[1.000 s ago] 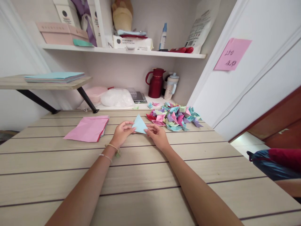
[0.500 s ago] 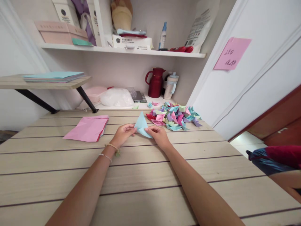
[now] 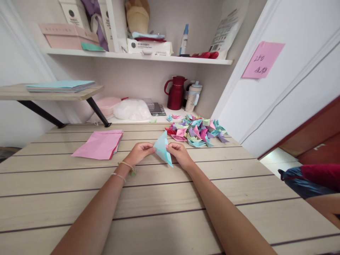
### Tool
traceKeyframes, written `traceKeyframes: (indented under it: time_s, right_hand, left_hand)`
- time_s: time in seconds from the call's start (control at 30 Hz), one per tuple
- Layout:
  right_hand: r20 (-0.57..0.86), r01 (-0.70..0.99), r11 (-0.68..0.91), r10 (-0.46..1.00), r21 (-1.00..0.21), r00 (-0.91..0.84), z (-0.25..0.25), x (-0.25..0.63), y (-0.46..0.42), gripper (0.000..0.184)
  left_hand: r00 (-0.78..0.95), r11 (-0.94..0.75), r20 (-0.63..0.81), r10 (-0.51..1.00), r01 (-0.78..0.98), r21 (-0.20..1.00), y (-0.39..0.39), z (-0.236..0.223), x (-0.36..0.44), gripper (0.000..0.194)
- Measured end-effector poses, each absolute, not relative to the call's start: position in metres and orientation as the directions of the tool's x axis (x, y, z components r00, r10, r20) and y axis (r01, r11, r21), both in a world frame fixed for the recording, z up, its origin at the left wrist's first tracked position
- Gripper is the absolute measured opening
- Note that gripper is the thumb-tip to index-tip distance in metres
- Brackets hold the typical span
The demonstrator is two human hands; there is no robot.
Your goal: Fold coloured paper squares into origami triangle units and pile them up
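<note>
A light blue sheet of folded paper (image 3: pixel 162 148) is held up between my two hands over the table, its shape a triangle with one point up and one toward me. My left hand (image 3: pixel 140 152) pinches its left corner between thumb and fingers. On the right edge, my right hand (image 3: pixel 178 153) grips the paper, fingertips partly behind it. Just beyond my right hand lies a heap of small folded paper boats (image 3: pixel 196 131) in pink, blue, green, purple and red. To the left rests a stack of pink paper sheets (image 3: pixel 99 145).
A raised wooden shelf (image 3: pixel 90 92) on black legs carries blue sheets (image 3: pixel 61 86) at the left. Behind the table stand a dark red jug (image 3: pixel 176 94), a speckled cup (image 3: pixel 193 97) and a white plastic bag (image 3: pixel 132 109). At the right edge, part of another person (image 3: pixel 313 180) shows.
The blue paper has turned in my hands. Its upper point has tipped to the right, and its lower point now reaches farther down toward me. My hands stay in nearly the same place.
</note>
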State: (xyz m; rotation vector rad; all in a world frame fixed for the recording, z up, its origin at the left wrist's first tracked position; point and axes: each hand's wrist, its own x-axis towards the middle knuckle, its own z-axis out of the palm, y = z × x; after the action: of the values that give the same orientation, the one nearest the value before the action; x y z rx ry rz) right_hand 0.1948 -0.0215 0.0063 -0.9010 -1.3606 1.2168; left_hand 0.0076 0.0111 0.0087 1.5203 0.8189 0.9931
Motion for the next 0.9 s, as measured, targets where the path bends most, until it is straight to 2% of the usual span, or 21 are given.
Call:
traceKeyframes:
  time_s: [0.07,0.23,0.3,0.37,0.43,0.5,0.6,0.7,0.9]
  right_hand:
    - [0.206,-0.126,0.186,0.964,-0.974,-0.171,0.005,0.194,-0.021,0.025]
    - [0.192,-0.131,0.169,0.962,-0.977,-0.196,0.000,0.192,-0.019,0.055]
    - [0.228,-0.134,0.202,0.949,-0.970,-0.217,-0.001,0.192,-0.018,0.051]
    - [0.269,-0.121,0.247,0.937,-0.961,-0.223,-0.003,0.191,-0.019,0.037]
    - [0.303,-0.055,0.298,0.935,-0.953,-0.184,-0.004,0.191,-0.019,0.024]
    - [0.342,0.062,0.350,0.933,-0.935,-0.107,-0.005,0.191,-0.019,0.020]
    - [0.423,0.191,0.424,0.905,-0.886,-0.048,-0.005,0.191,-0.020,0.022]
    - [0.460,0.224,0.466,0.884,-0.856,-0.080,-0.005,0.192,-0.020,0.031]
    - [0.330,0.205,0.363,0.927,-0.909,-0.179,-0.002,0.191,-0.025,0.028]
  left_hand:
    - [0.409,-0.175,0.167,0.897,-0.019,0.984,0.011,0.009,0.008,0.018]
    - [0.420,-0.176,0.161,0.893,-0.003,0.984,0.013,0.006,0.007,0.016]
    - [0.420,-0.175,0.158,0.893,0.002,0.984,0.014,0.005,0.007,0.017]
    - [0.418,-0.170,0.154,0.896,0.002,0.985,0.014,0.005,0.008,0.020]
    - [0.413,-0.170,0.153,0.898,0.004,0.985,0.014,0.007,0.009,0.024]
    - [0.411,-0.176,0.161,0.897,-0.001,0.984,0.013,0.009,0.010,0.029]
    - [0.411,-0.177,0.164,0.897,-0.007,0.984,0.012,0.010,0.010,0.032]
    - [0.397,-0.158,0.138,0.908,0.019,0.987,0.012,0.009,0.009,0.034]
    - [0.253,-0.108,0.125,0.959,-0.080,0.991,0.016,0.005,0.007,0.033]
